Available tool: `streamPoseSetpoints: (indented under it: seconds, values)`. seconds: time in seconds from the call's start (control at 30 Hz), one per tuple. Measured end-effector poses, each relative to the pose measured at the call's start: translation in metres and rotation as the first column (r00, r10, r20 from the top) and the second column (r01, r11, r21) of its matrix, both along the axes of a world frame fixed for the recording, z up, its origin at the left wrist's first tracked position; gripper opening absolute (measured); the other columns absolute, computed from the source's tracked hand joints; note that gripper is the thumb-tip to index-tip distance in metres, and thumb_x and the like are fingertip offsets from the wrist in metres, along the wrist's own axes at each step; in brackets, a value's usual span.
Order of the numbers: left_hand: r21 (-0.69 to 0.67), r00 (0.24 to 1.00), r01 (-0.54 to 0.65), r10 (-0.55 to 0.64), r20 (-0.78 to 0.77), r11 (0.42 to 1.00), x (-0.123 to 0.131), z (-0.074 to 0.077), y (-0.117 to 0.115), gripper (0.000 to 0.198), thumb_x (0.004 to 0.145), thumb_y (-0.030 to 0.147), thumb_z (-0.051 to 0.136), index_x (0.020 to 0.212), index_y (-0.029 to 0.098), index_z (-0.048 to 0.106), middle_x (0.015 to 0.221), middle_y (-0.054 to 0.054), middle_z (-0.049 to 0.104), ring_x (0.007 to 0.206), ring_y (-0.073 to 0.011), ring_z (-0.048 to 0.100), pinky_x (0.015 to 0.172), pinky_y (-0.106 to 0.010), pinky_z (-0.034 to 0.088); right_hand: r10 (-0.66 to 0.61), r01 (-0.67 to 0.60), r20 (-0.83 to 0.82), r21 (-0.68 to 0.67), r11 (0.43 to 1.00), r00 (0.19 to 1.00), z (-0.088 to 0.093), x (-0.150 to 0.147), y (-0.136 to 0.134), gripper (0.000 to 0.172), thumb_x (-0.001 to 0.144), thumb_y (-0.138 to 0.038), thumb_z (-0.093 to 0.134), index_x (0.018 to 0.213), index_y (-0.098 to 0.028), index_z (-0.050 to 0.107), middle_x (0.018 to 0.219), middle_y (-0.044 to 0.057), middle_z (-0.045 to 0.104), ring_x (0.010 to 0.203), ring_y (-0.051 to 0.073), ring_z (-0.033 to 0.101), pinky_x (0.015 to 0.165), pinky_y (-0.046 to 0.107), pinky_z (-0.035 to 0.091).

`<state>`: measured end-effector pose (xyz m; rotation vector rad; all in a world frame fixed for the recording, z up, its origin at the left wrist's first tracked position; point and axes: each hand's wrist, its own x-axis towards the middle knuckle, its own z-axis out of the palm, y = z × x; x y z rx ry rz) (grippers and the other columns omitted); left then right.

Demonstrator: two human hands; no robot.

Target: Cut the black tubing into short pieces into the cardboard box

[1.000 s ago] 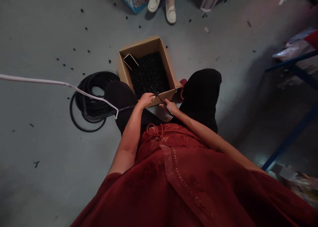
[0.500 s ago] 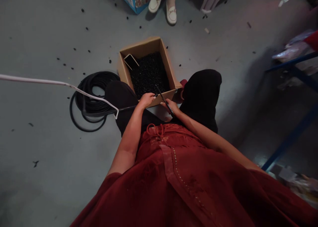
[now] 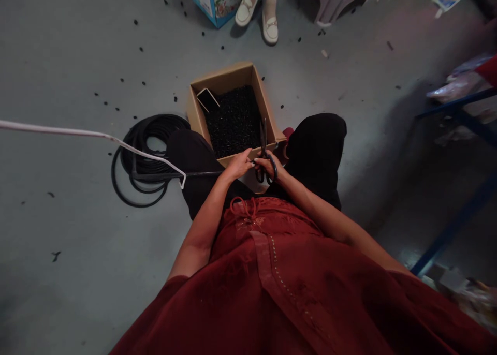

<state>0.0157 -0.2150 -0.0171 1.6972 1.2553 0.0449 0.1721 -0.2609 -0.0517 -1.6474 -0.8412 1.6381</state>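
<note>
My left hand [image 3: 239, 164] is closed around the end part of a black ribbed strip [image 3: 202, 174], which runs left over my knee to a coil [image 3: 134, 143] on the floor. Black-handled scissors [image 3: 264, 137] are in my right hand [image 3: 267, 164], their blades pointing away from me over the near edge of the box. The fingertips of both hands meet at the strip's end. In front of them stands an open cardboard box [image 3: 197, 121] holding many small black pieces [image 3: 235, 122]. A dark flat object with a pale rim [image 3: 208, 100] leans in its far left corner.
A white cord or rod [image 3: 93, 133] with a hooked end crosses from the left above the coil. Another person's white shoes [image 3: 271, 30], a blue box [image 3: 215, 3] and a stool [image 3: 337, 0] are beyond. A blue metal frame [image 3: 454, 225] stands right. Black bits dot the floor.
My left hand has moved right with the strip, up to my right hand. The scissors have turned from slanting left to nearly straight ahead, and their handles now show.
</note>
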Motion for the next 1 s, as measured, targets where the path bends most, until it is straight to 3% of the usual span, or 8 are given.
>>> streamPoseSetpoints:
  seconds: [0.1,0.23,0.37,0.57,0.8,1.0]
  values:
    - [0.047,0.996,0.063,-0.060,-0.061,0.997,0.004,0.012,-0.006,0.064,0.087,0.018,0.059,0.148,0.014,0.044,0.103,-0.009,0.071,0.094,-0.0207,0.064,0.083,-0.028,0.046,-0.039,0.038,-0.037,-0.015,0.999,0.999,-0.001,-0.001,0.001,0.045,0.076,-0.048,0.067,0.107,-0.023,0.045,0.068,-0.006,0.055,0.064,0.015,0.060,0.061,0.029,0.051]
    - [0.178,0.923,0.211,-0.136,-0.361,0.961,0.005,0.040,-0.015,0.038,0.092,0.026,0.056,0.126,0.009,0.063,0.112,-0.022,0.070,0.106,-0.0333,0.065,0.089,-0.038,0.046,-0.075,0.075,-0.071,-0.012,0.997,0.995,-0.002,0.001,0.004,0.041,0.075,-0.041,0.070,0.103,-0.024,0.044,0.070,-0.007,0.054,0.061,0.013,0.058,0.058,0.028,0.051]
    - [0.160,0.870,0.252,-0.151,-0.469,0.954,0.002,0.057,-0.018,0.031,0.096,0.029,0.049,0.114,0.014,0.069,0.110,-0.019,0.071,0.105,-0.0309,0.067,0.087,-0.036,0.048,-0.176,0.180,-0.153,0.008,0.984,0.972,-0.004,0.005,0.011,0.044,0.070,-0.036,0.076,0.098,-0.023,0.045,0.070,-0.008,0.053,0.056,0.010,0.057,0.052,0.023,0.049]
    - [0.174,0.901,0.201,-0.112,-0.420,0.964,-0.007,0.044,-0.014,0.036,0.097,0.044,0.046,0.118,0.028,0.070,0.117,-0.008,0.073,0.108,-0.0284,0.068,0.086,-0.035,0.050,-0.181,0.188,-0.162,0.034,0.982,0.970,0.001,0.006,0.011,0.043,0.073,-0.044,0.076,0.099,-0.023,0.048,0.073,-0.007,0.057,0.055,0.010,0.058,0.050,0.023,0.050]
    - [0.202,0.941,0.016,0.053,-0.333,0.979,-0.019,0.034,-0.001,0.046,0.100,0.043,0.037,0.141,0.032,0.055,0.132,-0.005,0.068,0.117,-0.0268,0.065,0.092,-0.034,0.049,-0.026,0.029,0.039,-0.081,0.996,0.999,0.006,0.010,-0.011,0.044,0.088,-0.059,0.057,0.111,-0.023,0.052,0.076,0.000,0.063,0.058,0.013,0.061,0.049,0.023,0.048]
    - [0.202,0.935,0.006,0.066,-0.348,0.979,-0.020,0.030,0.004,0.047,0.101,0.043,0.034,0.140,0.029,0.057,0.127,-0.007,0.070,0.115,-0.0289,0.066,0.092,-0.035,0.049,0.162,-0.171,0.173,0.041,0.984,0.971,0.011,0.006,-0.023,0.045,0.088,-0.058,0.058,0.112,-0.020,0.057,0.093,0.005,0.067,0.072,0.015,0.064,0.064,0.028,0.053]
